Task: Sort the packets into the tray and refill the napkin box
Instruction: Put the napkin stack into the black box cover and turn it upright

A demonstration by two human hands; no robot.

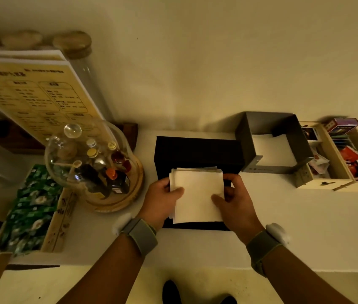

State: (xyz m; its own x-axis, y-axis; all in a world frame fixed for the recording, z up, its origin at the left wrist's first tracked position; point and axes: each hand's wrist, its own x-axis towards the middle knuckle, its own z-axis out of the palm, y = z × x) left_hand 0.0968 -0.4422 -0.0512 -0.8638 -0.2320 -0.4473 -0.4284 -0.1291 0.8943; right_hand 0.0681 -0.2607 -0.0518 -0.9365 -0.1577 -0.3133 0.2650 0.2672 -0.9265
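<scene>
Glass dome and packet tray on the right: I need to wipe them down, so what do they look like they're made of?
Dome: clear glass, glossy; bottles show through it, highlights on its knob. Packet tray: apparently pale unfinished wood, matte, with thin divider walls.

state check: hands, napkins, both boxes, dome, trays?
left hand: gripping napkin stack
right hand: gripping napkin stack
napkin stack: held over black box
black box: dark, contents unclear
grey box: open, white sheet inside
glass dome: covering small bottles
wooden tray: holding mixed packets
green packets: filling left tray
</scene>
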